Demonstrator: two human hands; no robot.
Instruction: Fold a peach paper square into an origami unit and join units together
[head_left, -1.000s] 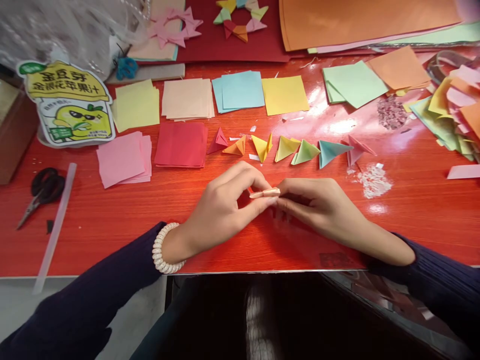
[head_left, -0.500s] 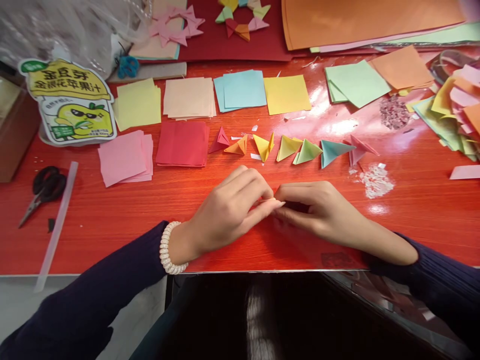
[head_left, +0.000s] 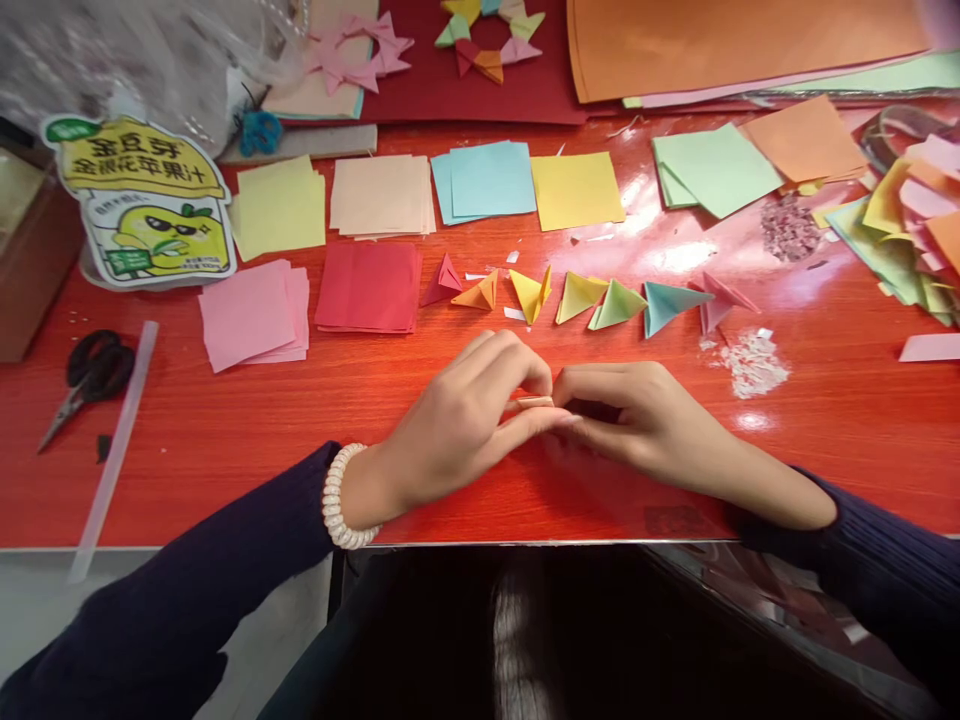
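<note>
"Peach paper (head_left: 535, 402), folded small, sits between the left hand (head_left: 472, 420) and the right hand (head_left: 637, 412), above the red surface (head_left: 247, 430)."

"I see only a thin edge; fingers hide the rest. The left hand pinches it, thumb against fingers."

"And the right?"

"Fingertips bunched up beside the left's. I can't tell whether they grip it too. That colourful ring (head_left: 490, 67) is cut off at the top."

"Anything different?"

"Half a second ago the paper was nearly covered; now more edge shows, and the left thumb reaches slightly further right. The paper triangles (head_left: 582, 297) haven't moved."
</note>
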